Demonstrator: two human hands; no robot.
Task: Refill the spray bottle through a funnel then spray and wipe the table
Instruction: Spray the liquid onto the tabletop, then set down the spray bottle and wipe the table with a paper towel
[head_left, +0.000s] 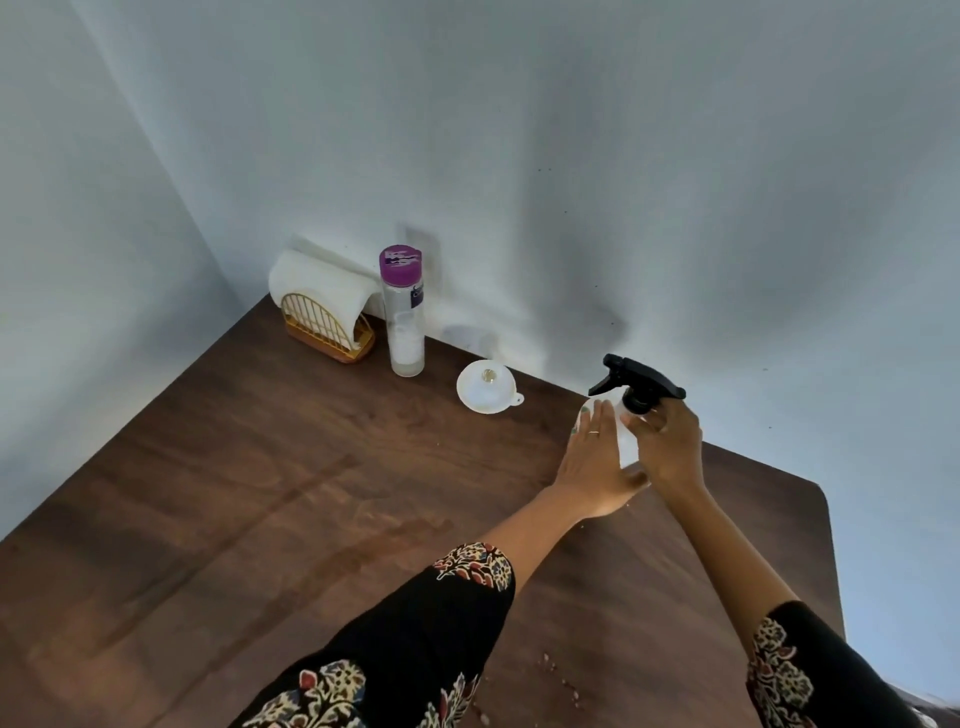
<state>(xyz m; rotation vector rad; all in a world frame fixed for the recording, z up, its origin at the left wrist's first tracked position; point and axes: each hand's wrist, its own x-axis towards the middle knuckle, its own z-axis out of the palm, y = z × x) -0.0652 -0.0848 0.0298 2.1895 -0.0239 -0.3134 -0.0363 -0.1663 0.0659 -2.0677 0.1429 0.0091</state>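
Note:
A clear spray bottle (626, 441) with a black trigger head (636, 384) stands upright near the table's far right edge. My left hand (595, 457) lies flat against its left side, fingers stretched. My right hand (670, 441) wraps the bottle's neck just under the trigger head. A white funnel (485, 387) lies on the dark wooden table (260, 493), left of the bottle. A clear bottle with a purple cap (402, 312), partly filled with liquid, stands further left by the wall.
A gold wire holder (327, 332) with white paper napkins (317, 280) sits in the far corner. Small crumbs (561, 675) speck the table near my right sleeve. Faint streaks mark the table's middle. Walls border the table's far sides.

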